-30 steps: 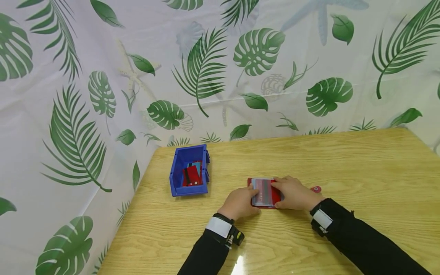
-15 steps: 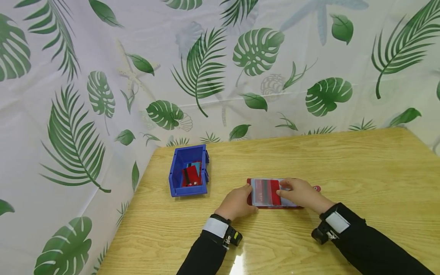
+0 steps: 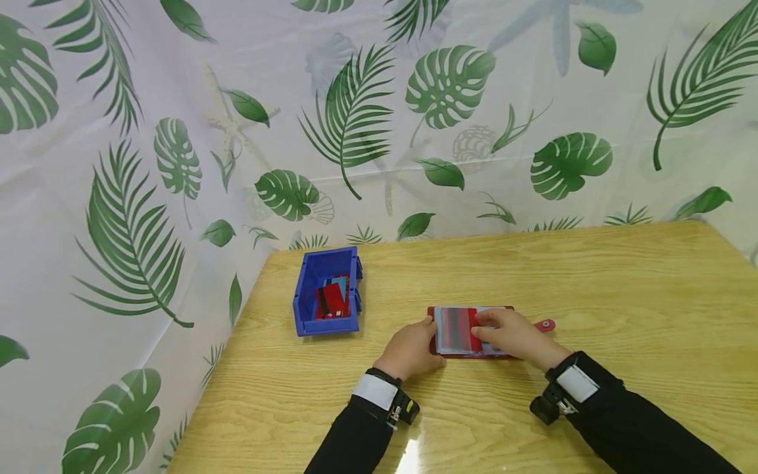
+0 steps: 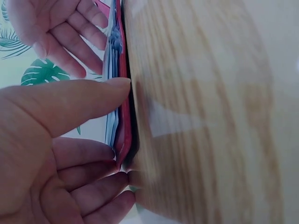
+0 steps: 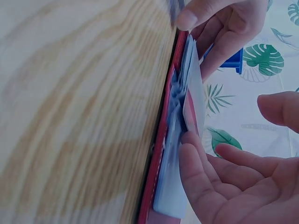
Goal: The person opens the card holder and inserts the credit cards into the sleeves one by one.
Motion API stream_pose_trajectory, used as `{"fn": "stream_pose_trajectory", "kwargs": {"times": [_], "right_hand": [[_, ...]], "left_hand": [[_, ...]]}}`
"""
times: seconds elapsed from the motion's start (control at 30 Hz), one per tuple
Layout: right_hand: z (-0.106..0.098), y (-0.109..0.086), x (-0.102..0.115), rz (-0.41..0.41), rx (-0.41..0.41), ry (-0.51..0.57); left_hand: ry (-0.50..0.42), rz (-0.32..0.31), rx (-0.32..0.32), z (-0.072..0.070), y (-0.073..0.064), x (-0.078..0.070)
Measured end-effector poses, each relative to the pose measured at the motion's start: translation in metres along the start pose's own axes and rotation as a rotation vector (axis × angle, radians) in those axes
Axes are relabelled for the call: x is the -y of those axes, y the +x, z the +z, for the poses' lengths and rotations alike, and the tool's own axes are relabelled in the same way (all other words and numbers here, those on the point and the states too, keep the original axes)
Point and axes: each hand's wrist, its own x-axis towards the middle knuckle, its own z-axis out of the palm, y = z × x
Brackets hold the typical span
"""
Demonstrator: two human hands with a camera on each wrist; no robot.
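A red card holder [image 3: 474,357] with clear plastic sleeves lies spread open on the table. A red card [image 3: 464,329] with a dark stripe shows through one sleeve, its right end sticking out uncovered. My left hand [image 3: 408,350] grips the holder's left end; in the left wrist view its thumb [image 4: 100,95] presses the near edge and the fingers bend round the end. My right hand [image 3: 514,337] touches the card's exposed end with its fingertips. In the right wrist view, the right thumb [image 5: 280,109] stands well apart from those fingers, and the card [image 5: 190,112] slants out of the sleeve.
A blue bin [image 3: 326,327] stands at the table's back left, holding several cards, red [image 3: 331,299] and light blue. The holder's red strap with a snap [image 3: 545,325] extends to the right. A leaf-patterned cloth [image 3: 379,197] hangs behind the wooden table [image 3: 639,316].
My right hand has drawn back rightward from over the sleeve, uncovering the holder's right half, then shifted slightly left. The card's bare end is narrower. My left fingers have slid off the sleeve.
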Motion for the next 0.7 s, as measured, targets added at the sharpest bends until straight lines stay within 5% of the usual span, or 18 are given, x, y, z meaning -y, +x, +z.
{"fn": "stream_pose_trajectory", "kwargs": {"times": [0.7], "right_hand": [[0.011,0.005,0.009,-0.024,-0.026,-0.088]], "left_hand": [[0.047,0.026,-0.021,0.001,-0.001,-0.001]]}}
